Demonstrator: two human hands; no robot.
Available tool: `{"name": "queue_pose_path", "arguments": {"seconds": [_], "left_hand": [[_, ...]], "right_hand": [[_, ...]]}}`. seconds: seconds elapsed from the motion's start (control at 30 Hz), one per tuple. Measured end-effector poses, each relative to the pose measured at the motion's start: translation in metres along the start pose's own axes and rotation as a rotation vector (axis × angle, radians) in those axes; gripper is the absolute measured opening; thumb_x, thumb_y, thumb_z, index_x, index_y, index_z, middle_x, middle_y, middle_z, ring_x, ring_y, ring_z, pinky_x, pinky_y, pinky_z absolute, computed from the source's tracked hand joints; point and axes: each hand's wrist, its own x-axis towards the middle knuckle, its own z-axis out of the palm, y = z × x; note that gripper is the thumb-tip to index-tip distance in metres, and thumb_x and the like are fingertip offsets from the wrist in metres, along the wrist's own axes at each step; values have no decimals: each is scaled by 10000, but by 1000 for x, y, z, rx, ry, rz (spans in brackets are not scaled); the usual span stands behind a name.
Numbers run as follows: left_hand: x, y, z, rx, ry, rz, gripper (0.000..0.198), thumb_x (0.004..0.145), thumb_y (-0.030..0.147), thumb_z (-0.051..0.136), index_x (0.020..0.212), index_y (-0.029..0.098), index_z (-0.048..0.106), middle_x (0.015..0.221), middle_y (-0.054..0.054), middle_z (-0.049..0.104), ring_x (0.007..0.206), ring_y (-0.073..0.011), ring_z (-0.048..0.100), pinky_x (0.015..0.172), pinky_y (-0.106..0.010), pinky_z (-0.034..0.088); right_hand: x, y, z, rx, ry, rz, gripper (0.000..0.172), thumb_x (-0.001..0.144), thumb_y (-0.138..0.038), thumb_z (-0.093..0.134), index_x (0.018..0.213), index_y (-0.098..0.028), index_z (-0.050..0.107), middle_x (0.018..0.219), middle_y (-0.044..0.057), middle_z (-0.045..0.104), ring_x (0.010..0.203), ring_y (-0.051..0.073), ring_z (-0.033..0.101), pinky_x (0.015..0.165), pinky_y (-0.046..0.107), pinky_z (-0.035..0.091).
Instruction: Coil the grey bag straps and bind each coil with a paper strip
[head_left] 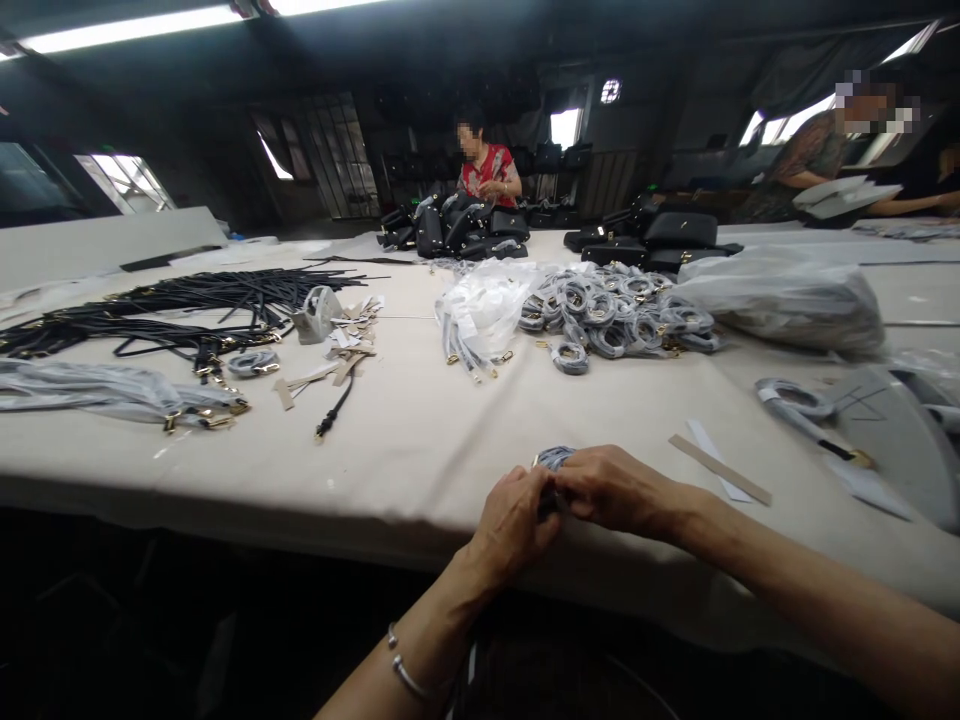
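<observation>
Left hand [516,518] and right hand [609,485] close together, fingers pinching a grey coiled strap [555,457] between them.
Coil at near edge of table [420,440]; tan strip [720,470] to its right; pile of coils [611,312] beyond; black straps [195,302] left; black bags [457,228] far, person in red [495,172] behind.

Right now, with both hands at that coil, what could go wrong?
The coil, partly hidden by the left hand and right hand, might spring open if the grip slips. Both are near the front edge of the table, so a dropped coil could slide off. The right forearm might nudge the loose brown strip and white strip nearby.
</observation>
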Motion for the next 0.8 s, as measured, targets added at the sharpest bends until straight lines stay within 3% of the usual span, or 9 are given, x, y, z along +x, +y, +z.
{"name": "queue_pose_path", "arguments": {"seconds": [0.13,0.33,0.47,0.53,0.6,0.7,0.8], "left_hand": [[6,11,-9,-102,12,-91,127,776,138,579,866,217,536,807,2,592,757,-180,539,718,-293,425],[17,32,-26,-596,-58,-307,109,769,190,626,814,195,527,703,48,563,644,-115,504,609,-233,386],[24,38,-20,-961,-30,-451,241,689,249,732,765,172,517,656,14,620,627,-137,591,622,-249,441],[25,38,-15,-1108,-41,-528,288,638,241,771,759,165,522,638,10,623,610,-137,605,633,-253,456],[25,38,-12,-1223,-125,-581,316,617,236,795,786,157,539,670,-1,638,626,-133,612,661,-255,465],[25,41,-9,-1264,-251,-617,343,608,226,807,824,153,551,710,-7,645,644,-126,609,666,-245,457],[29,47,-5,-1138,-235,-565,318,595,190,787,804,158,550,687,6,641,625,-116,581,637,-227,427]], "right_hand": [[-5,0,-13,-54,21,-8,172,786,-64,549,778,-195,659,674,17,629,585,147,514,553,257,334],[-14,-19,-38,-220,109,-112,286,950,-75,426,869,-177,681,706,53,654,613,179,545,574,304,391],[-25,-30,-40,-255,235,-133,300,936,-66,433,1058,-147,695,906,115,729,821,227,665,787,372,514],[-35,-31,-37,-283,269,-110,324,931,-87,464,1185,-136,660,1067,154,724,997,281,664,914,457,507],[-47,-30,-34,-298,266,-83,350,942,-159,525,1280,-151,613,1182,158,698,1112,311,629,1011,522,459],[-62,-27,-30,-267,232,-84,428,949,-261,585,1370,-192,546,1258,113,678,1186,292,596,1099,506,394],[-72,-28,-30,-171,217,-48,437,952,-272,591,1379,-200,535,1291,91,662,1204,264,591,1127,468,367]]}}
